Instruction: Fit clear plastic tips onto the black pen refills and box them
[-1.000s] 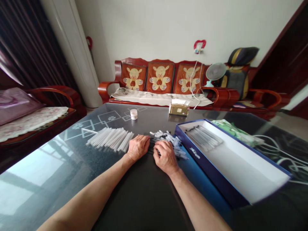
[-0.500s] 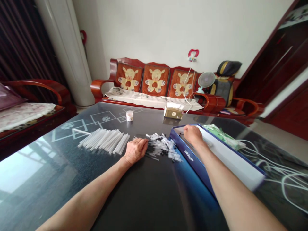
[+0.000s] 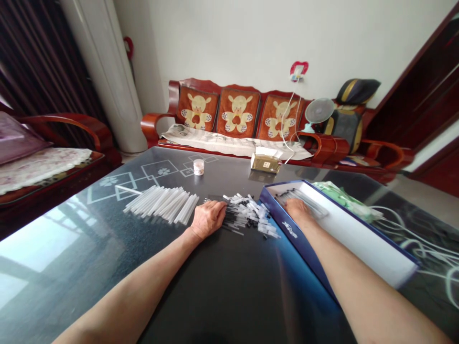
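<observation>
My left hand (image 3: pixel 210 219) rests on the dark tabletop with its fingers curled together. Whatever lies in its fingers is hidden. It is between a spread of translucent white tubes (image 3: pixel 163 204) on its left and a pile of thin dark refill-like sticks (image 3: pixel 234 219) at its fingertips. Small white and clear caps (image 3: pixel 256 210), mixed with black bits, lie just right of the sticks. My right hand (image 3: pixel 298 209) reaches down inside a long blue box (image 3: pixel 292 231), fingers bent and mostly hidden. Beside it in the box lie slim clear pen-like sticks (image 3: pixel 314 206) with dark ends.
A small white jar (image 3: pixel 198 167) and a gold tissue box (image 3: pixel 266 161) stand farther back on the table (image 3: pixel 201 296). Right of the blue box are a green-and-white plastic package (image 3: pixel 340 198) and loose white cables (image 3: pixel 401 229). A wooden sofa (image 3: pixel 158 124) stands beyond.
My right hand has lowered into the blue box, and more of the pen-like sticks there now show. My left hand stays by the dark sticks. The whole view has shifted slightly.
</observation>
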### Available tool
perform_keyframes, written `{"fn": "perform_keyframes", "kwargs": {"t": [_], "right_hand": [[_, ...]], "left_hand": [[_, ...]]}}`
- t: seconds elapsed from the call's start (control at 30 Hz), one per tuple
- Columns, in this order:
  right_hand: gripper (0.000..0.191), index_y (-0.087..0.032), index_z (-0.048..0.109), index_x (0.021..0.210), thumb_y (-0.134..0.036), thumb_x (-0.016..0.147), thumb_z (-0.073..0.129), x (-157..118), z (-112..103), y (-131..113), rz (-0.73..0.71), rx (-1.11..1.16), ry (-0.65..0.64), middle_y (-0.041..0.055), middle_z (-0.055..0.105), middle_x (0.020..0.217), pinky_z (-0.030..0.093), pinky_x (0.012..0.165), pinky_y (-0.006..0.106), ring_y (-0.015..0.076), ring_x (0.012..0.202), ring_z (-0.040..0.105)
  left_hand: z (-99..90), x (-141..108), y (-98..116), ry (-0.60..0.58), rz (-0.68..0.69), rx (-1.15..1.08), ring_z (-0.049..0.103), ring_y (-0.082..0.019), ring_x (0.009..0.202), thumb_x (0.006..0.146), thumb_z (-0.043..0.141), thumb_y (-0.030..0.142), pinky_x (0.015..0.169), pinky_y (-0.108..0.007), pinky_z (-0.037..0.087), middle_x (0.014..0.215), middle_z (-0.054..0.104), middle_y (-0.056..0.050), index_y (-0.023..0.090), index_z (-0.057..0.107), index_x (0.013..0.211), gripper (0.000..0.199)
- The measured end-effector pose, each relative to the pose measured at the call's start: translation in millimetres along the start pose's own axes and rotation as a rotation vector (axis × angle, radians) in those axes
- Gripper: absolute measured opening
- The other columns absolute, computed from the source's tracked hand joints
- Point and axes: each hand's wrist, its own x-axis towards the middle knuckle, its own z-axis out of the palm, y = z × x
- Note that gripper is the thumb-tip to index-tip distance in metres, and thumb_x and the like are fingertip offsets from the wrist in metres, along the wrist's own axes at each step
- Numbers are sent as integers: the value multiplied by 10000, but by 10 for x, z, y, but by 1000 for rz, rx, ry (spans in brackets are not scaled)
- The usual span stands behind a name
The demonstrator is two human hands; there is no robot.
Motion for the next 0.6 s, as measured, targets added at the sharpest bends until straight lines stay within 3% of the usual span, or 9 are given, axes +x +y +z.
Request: {"fn": "perform_keyframes", "kwargs": {"t": [0.1,0.13,0.23,0.3,0.33,0.4,0.47,0.53,0.6], "right_hand": [[135,-111,711,790,-219,747,643,-32,-149,-34,22,-41,-47,184,694,843,490,724,374,293,840,668],[176,-105,707,860,-217,778,598,-48,-226,-54,18,-44,4,198,689,915,488,751,380,298,886,663],[266,-106,662,997,-237,836,495,-146,-478,-180,-106,82,307,203,666,1020,469,829,391,295,978,633],[290,-120,629,1043,-265,827,501,-292,-575,-346,-231,342,521,161,684,956,468,838,392,271,919,641],[320,-133,606,1083,-287,819,513,-394,-576,-451,-269,506,565,128,693,912,478,822,382,247,855,650],[421,-157,547,1178,-348,803,542,-645,-463,-683,-319,825,503,67,693,847,506,745,343,201,739,646],[614,-177,421,1324,-380,768,586,-918,-229,-898,-333,1077,331,17,681,812,522,676,314,171,661,634],[777,-200,273,1424,-370,749,619,-1151,46,-1046,-309,1245,144,-19,665,777,533,629,301,154,599,626],[811,-218,248,1432,-366,740,643,-1296,269,-1103,-279,1369,17,-17,664,791,543,606,296,153,595,639]], "left_hand": [[6,3,0,21,11,-2,649,-150,734,936,456,260,698,-251,505,788,691,-39,182,645,953,205],[5,4,2,25,11,-3,648,-150,732,936,453,256,697,-251,506,783,689,-40,182,644,957,205],[-6,6,10,33,17,-13,641,-152,730,940,441,254,699,-257,508,776,678,-42,177,635,984,214],[-26,6,22,35,31,-34,631,-156,725,943,439,272,705,-267,510,772,663,-42,167,619,1034,228],[-40,7,31,33,43,-50,625,-159,726,943,441,290,712,-274,512,773,654,-44,159,606,1071,246],[-75,9,60,30,70,-93,620,-168,751,942,448,339,735,-287,518,800,641,-53,143,558,1167,318],[-108,13,103,28,97,-133,623,-185,823,935,456,398,778,-306,525,885,641,-76,137,483,1270,426],[-123,16,150,10,137,-156,622,-204,902,924,464,448,822,-330,528,990,633,-103,140,407,1342,523],[-112,15,186,-50,195,-159,624,-205,916,935,443,437,824,-332,531,1022,627,-111,137,373,1362,526]]}}
